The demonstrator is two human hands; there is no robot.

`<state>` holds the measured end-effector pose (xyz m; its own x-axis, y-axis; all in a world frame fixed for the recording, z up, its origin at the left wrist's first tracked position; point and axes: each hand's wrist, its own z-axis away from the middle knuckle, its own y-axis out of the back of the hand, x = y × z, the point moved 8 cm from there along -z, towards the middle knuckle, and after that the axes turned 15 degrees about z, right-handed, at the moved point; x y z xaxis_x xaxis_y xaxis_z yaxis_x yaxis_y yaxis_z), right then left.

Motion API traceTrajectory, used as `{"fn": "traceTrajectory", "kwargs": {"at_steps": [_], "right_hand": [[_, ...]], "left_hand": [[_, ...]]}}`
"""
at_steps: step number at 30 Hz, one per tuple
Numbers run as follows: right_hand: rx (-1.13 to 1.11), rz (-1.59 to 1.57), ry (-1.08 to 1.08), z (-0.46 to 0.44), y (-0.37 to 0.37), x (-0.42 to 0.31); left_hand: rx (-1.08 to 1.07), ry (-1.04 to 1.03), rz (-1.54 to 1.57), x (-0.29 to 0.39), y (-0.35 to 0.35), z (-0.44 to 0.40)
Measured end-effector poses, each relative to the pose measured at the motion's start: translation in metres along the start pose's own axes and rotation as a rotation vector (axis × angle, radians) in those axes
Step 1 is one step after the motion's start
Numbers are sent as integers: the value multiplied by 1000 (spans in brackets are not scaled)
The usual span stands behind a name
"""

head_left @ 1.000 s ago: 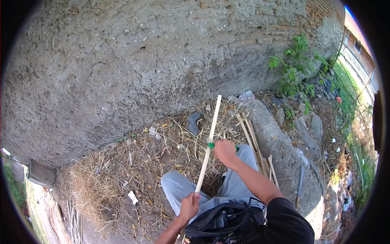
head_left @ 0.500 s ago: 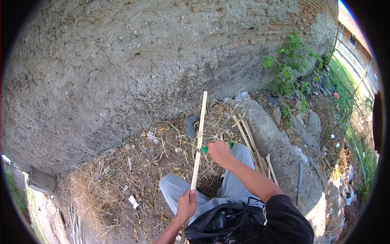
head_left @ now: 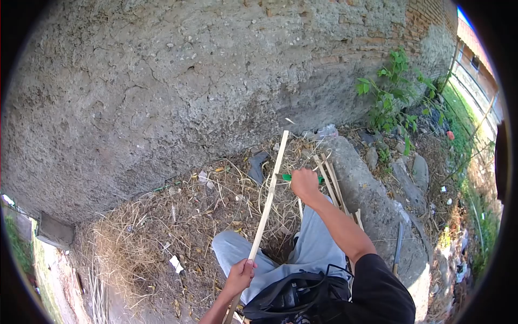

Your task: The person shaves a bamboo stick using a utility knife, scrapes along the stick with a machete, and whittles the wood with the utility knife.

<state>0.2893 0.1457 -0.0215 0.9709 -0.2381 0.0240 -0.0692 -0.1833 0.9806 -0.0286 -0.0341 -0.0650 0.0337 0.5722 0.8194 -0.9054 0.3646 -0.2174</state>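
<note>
My left hand is closed around the lower end of a long pale bamboo strip, which slants up and away over my lap. My right hand grips a knife by its green handle. The knife's blade lies against the strip's upper part, and little of it shows. A small pale shaving is in front of the wall, above the strip's far tip. Several more bamboo strips lie to the right of my right hand, partly hidden by my arm.
A rough plastered wall rises ahead. Straw and shavings cover the ground at left. To my right is a stone slab with a long-bladed tool on it. A leafy plant grows by the wall.
My right hand and the knife have moved up along the strip, away from me. The strip's far end has shifted right and slightly down. A shaving has appeared above the tip.
</note>
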Motion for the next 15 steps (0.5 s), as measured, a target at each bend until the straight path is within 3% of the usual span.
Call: {"fn": "traceTrajectory", "kwargs": {"at_steps": [3,5,10,12,15], "right_hand": [[-34,-125,-64,14,3,-1],[-220,-444,-117,27,-10,-4],[-226,-459,-20,54,-4,-22],[-113,-470,101,61,5,-35],[-140,-243,171,69,11,-40]], "left_hand": [[32,-31,-55,-5,3,-5],[70,-287,-264,6,2,-4],[105,-274,-277,4,1,-4],[109,-277,-272,3,2,-4],[117,-274,-307,3,4,-1]]}}
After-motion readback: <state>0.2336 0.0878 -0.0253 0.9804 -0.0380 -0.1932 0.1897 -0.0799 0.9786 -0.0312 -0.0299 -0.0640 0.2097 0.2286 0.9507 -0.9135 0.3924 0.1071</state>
